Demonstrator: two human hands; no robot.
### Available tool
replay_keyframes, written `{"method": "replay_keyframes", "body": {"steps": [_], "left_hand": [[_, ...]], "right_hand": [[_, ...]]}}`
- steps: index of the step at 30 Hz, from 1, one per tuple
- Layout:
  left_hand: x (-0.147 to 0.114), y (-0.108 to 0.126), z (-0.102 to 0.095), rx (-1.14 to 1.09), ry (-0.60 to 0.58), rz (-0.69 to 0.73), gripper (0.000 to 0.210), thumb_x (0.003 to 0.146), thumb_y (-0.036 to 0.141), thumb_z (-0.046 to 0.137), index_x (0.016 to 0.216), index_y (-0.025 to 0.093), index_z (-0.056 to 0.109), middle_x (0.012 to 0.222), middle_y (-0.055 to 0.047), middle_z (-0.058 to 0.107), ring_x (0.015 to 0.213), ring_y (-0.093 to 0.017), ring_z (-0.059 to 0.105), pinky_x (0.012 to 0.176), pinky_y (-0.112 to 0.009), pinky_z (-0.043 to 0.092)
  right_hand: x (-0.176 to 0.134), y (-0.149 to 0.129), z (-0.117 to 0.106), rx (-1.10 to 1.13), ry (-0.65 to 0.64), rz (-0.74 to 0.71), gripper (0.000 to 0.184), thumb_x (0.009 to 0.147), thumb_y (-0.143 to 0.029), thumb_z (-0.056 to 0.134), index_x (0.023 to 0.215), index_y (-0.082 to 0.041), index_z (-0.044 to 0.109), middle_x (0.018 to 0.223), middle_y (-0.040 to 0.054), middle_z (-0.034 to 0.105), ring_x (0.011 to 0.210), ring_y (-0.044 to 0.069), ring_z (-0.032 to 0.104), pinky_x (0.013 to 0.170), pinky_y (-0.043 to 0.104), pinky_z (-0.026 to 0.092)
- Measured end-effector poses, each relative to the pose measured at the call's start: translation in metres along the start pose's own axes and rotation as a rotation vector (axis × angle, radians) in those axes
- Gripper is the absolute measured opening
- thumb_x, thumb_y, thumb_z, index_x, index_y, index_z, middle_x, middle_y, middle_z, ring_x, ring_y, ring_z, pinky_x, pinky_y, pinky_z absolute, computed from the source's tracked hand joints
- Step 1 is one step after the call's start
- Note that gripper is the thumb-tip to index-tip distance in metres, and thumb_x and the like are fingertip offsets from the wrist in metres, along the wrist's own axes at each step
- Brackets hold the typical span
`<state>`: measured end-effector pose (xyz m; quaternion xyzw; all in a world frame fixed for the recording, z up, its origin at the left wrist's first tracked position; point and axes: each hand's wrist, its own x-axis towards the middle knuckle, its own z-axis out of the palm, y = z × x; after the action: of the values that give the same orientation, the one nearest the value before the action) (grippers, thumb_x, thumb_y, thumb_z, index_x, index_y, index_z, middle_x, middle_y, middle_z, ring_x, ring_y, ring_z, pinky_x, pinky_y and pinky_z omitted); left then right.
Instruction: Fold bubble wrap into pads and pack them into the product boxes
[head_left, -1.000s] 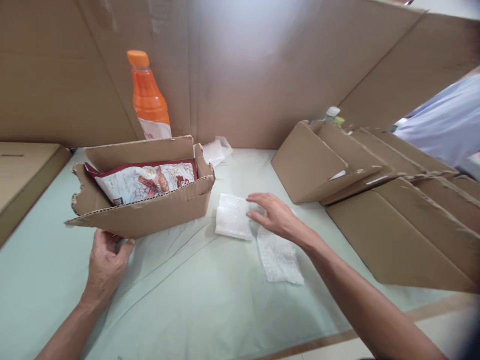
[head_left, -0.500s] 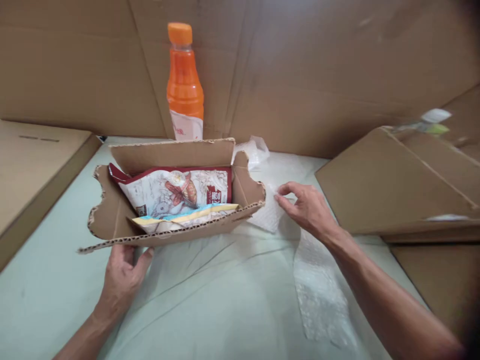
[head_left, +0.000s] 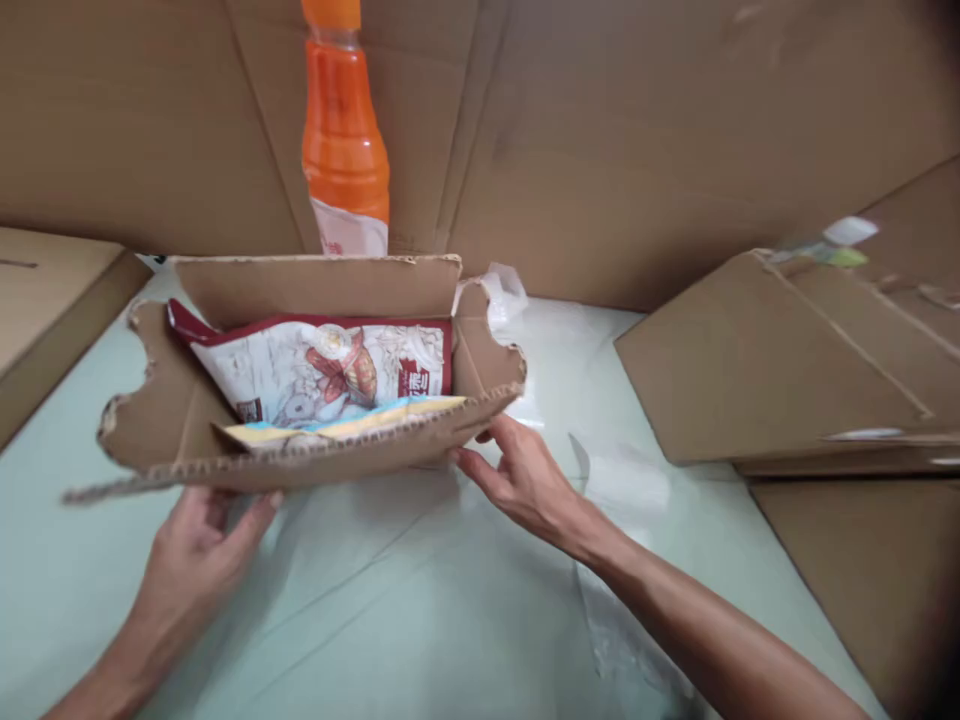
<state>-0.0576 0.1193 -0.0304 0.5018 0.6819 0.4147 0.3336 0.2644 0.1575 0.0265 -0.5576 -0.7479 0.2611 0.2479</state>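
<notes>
An open cardboard box point(head_left: 322, 286) with its flaps up stands on the pale green surface. Inside leans a white and dark red food pouch point(head_left: 360, 372) with printed pictures. In front of it lies a second packet point(head_left: 352, 424) with a yellow and blue edge, mostly hidden by the box's front wall. My left hand point(head_left: 199, 545) grips the box low at the front left, its fingertips hidden beneath. At the front right corner, my right hand point(head_left: 517, 470) holds the box, thumb in front and the other fingers partly behind the corner.
Behind the box rises an orange drink bottle point(head_left: 346, 140), against a tall cardboard wall point(head_left: 637, 130). Clear bubble wrap point(head_left: 626, 480) lies to the right, partly under my right forearm. Other cardboard boxes stand at the left point(head_left: 60, 290) and right point(head_left: 720, 370).
My right hand has left the bubble wrap and moved left onto the box's front right corner. My left hand stays on the box. The view has shifted, so the box appears larger.
</notes>
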Motion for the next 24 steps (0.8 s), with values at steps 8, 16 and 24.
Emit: {"method": "replay_keyframes", "body": {"steps": [8,16,24], "left_hand": [[0.032,0.023,0.019,-0.132,0.003,0.079,0.071,0.07,0.044,0.076,0.133,0.02,0.052,0.129,-0.013,0.063,0.119,-0.031,0.064,0.105,-0.05,0.053],[-0.077,0.01,0.006,0.115,-0.127,0.08,0.059,0.086,0.05,0.066,0.14,0.028,0.057,0.147,-0.011,0.058,0.117,-0.031,0.067,0.073,-0.035,0.062],[-0.103,0.026,0.0,0.166,-0.222,0.126,0.038,0.093,0.05,0.058,0.121,0.029,0.071,0.145,-0.007,0.06,0.124,-0.029,0.063,0.068,-0.029,0.059]], "right_hand": [[0.005,0.04,-0.045,-0.058,0.152,-0.068,0.038,0.093,-0.035,0.058,0.128,-0.022,0.066,0.137,0.0103,0.067,0.124,0.027,0.064,0.103,0.046,0.053],[-0.002,0.08,-0.084,-0.339,0.113,0.299,0.036,0.092,-0.034,0.062,0.123,-0.019,0.071,0.133,0.0129,0.07,0.124,0.031,0.063,0.11,0.047,0.046],[0.063,0.075,-0.06,-0.251,0.19,0.387,0.013,0.085,-0.025,0.065,0.09,-0.014,0.07,0.1,0.0129,0.075,0.103,0.029,0.069,0.09,0.039,0.053]]}}
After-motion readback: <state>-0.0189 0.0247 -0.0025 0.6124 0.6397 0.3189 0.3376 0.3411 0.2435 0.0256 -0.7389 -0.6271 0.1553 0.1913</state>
